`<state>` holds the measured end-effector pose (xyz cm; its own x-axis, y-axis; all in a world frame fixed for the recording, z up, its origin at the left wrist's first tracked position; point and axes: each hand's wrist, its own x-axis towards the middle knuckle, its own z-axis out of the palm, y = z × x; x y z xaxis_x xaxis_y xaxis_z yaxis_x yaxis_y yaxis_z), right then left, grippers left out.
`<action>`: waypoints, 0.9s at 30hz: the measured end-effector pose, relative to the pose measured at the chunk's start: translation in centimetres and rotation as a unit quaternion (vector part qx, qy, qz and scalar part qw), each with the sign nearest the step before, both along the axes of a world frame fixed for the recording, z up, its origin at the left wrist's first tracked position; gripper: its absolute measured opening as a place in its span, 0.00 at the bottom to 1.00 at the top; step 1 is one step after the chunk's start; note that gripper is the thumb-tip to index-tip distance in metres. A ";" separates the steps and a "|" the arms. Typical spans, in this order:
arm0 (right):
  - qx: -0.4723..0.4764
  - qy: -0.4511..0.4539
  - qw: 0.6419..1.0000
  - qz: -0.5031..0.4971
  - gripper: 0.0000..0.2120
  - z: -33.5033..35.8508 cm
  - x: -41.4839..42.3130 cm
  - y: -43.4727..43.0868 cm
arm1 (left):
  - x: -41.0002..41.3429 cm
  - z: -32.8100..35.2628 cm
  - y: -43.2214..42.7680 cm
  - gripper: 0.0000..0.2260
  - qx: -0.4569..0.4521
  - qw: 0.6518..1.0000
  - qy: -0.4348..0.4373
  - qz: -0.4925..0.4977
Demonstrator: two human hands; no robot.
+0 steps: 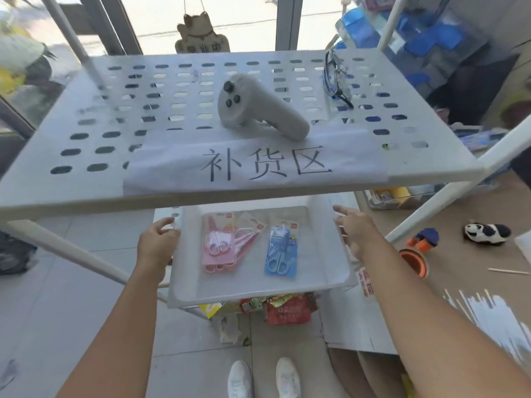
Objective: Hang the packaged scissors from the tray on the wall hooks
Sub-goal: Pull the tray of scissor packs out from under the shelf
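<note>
A white tray (258,291) sits below the top shelf of a white rack. Inside it lie pink packaged scissors (219,242), stacked and overlapping, and one blue packaged scissors (281,249) to their right. My left hand (156,239) curls its fingers around the tray's left rim. At the tray's right rim my right hand (355,232) rests with fingers spread; whether it grips the rim I cannot tell. No wall hooks are in view.
The rack's perforated top shelf (86,133) carries a grey controller (258,107), glasses (336,77) and a paper sign (258,165). Snack packets (284,308) lie under the tray. Toys (485,232), an orange cup (413,261) and sticks lie on the floor at right.
</note>
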<state>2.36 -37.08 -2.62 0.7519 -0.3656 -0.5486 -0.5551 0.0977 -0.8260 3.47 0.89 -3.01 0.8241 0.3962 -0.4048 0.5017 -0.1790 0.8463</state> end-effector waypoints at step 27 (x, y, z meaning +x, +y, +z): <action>0.005 -0.048 0.979 0.199 0.21 2.9 -6.4 -0.4 | -13.9 2.8 0.9 0.12 0.006 0.997 -0.072 0.028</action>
<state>-4.06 -37.52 0.23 0.8823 -0.0292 -0.4697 -0.4701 -0.1025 -0.8767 -10.41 1.82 -0.22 0.8499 0.4470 -0.2791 0.3847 -0.1642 0.9083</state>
